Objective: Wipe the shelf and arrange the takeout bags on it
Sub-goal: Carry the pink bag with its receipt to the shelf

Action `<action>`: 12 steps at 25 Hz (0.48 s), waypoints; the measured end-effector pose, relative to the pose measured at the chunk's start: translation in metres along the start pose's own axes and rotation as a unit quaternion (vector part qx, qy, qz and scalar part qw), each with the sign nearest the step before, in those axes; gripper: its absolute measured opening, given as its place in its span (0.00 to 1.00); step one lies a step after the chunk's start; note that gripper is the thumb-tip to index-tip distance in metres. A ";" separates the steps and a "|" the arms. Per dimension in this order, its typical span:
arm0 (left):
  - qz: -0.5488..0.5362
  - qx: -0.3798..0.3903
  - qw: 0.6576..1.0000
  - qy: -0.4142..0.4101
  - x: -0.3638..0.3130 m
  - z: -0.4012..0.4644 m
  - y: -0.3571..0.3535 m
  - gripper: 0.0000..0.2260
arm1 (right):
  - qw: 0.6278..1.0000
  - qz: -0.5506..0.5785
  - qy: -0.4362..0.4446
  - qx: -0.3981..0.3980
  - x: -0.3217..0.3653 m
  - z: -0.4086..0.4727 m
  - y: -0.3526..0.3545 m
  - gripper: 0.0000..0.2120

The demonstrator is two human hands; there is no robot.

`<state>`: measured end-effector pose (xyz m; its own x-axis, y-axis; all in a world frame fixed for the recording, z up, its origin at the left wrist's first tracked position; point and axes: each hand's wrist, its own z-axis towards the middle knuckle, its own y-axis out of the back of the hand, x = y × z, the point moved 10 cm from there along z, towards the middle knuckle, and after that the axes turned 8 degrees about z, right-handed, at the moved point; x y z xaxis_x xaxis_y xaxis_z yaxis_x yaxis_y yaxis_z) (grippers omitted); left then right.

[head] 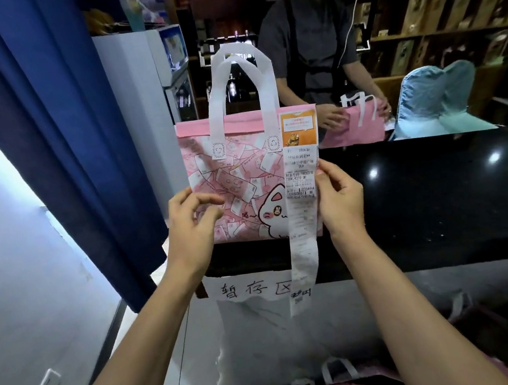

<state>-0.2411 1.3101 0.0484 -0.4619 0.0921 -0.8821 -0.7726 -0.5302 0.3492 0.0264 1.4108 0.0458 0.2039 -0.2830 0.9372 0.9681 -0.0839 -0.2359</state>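
From the head camera, the pink cloth takeout bag with a cat picture [240,194] stands upright on the shiny black shelf [437,203], white handles up. The left hand [191,221] and right hand [340,196] pinch its sides. A long white paper receipt [303,205] hangs straight down its front.
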 end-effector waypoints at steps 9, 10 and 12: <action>-0.027 -0.010 0.999 -0.017 0.037 0.053 -0.018 0.09 | 0.999 -0.049 -0.008 0.008 -0.030 0.044 -0.032 0.11; -0.036 -0.013 0.999 -0.019 0.037 0.057 -0.020 0.10 | 0.999 -0.047 0.001 0.010 -0.028 0.049 -0.034 0.11; -0.053 -0.016 0.998 -0.018 0.036 0.066 -0.023 0.12 | 0.999 -0.027 0.016 0.014 -0.024 0.061 -0.040 0.12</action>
<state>-0.2686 1.3815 0.0294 -0.3950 0.1788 -0.9011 -0.8039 -0.5421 0.2448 -0.0082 1.4794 0.0485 0.1461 -0.3094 0.9396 0.9816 -0.0730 -0.1767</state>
